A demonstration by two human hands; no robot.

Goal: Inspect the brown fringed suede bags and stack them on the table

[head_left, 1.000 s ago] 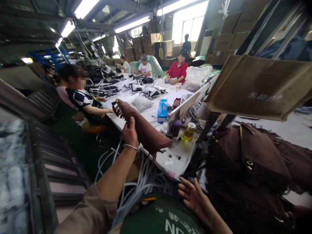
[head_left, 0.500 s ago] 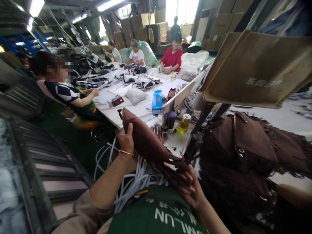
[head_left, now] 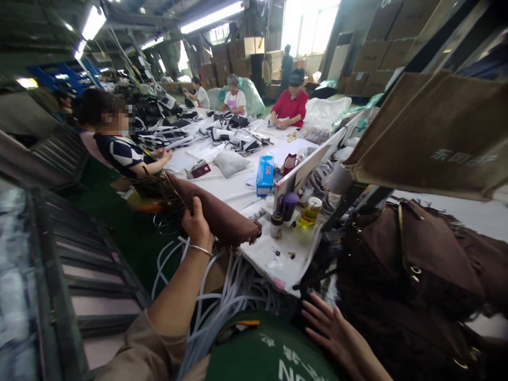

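Observation:
My left hand (head_left: 198, 225) grips a brown fringed bag (head_left: 222, 211) by its near side, thumb on top, holding it up beside the table's corner. Fringe hangs at the bag's far left end and looks blurred. My right hand (head_left: 327, 323) is off the bag, low at the right, its fingers stretched out and holding nothing. Close to it on the right lies a pile of brown fringed bags (head_left: 436, 248) with gold zips and rings.
On the white table (head_left: 291, 270) stand a blue box (head_left: 264, 175), a purple cup (head_left: 289, 205), a dark small bottle (head_left: 276, 225) and a jar of yellow liquid (head_left: 310, 211). White strips (head_left: 234, 291) hang below the edge. A co-worker (head_left: 119, 137) sits at left; others sit farther back.
My right hand has let go of the bag and dropped lower, its fingers opening out. The bag has swung to the left in my left hand. The camera view has shifted slightly.

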